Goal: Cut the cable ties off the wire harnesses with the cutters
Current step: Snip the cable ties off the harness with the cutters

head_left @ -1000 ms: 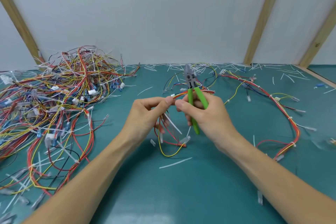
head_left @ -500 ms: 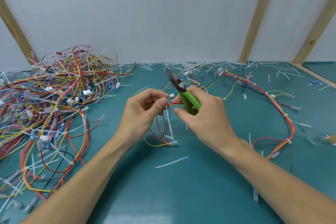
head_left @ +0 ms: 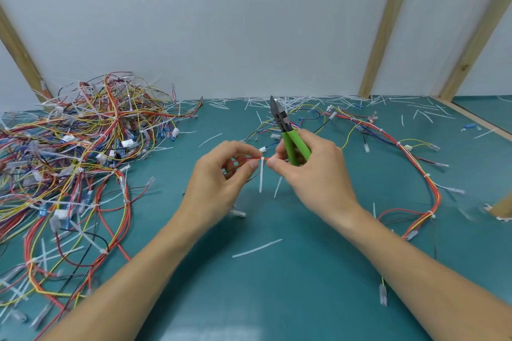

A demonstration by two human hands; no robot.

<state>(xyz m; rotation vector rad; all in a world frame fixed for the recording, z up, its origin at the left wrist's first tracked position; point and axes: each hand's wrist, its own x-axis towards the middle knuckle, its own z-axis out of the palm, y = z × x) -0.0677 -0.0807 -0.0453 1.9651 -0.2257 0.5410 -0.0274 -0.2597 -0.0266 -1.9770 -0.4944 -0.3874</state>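
teal covers the whole table point(head_left: 277, 299), and nearest the camera two bare forearms reach in over it from the bottom corners. a loose white strip of cut tie point(head_left: 257, 248) lies flat on the surface between them. a little further in, the left hand point(head_left: 219, 183) pinches a thin bundle of red and orange wires point(head_left: 249, 159) between thumb and fingertips, fingers curled around it. the right hand point(head_left: 313, 177) pinches the same bundle just beside it, so the short stretch of wire runs between the two thumbs. a white cable tie point(head_left: 261, 174) sits on that stretch and its tail hangs straight down. the right hand also holds the green-handled cutters point(head_left: 288, 135) tucked in its curled fingers, the dark metal tip pointing up and away, clear of the tie. off to the left a big tangled heap of wire harnesses point(head_left: 77, 163) spreads across the table. on the right, one long harness point(head_left: 415, 171) curves round in a loop. at the far edge, many short white tie offcuts point(head_left: 304, 101) lie scattered against the pale wall point(head_left: 221, 22).
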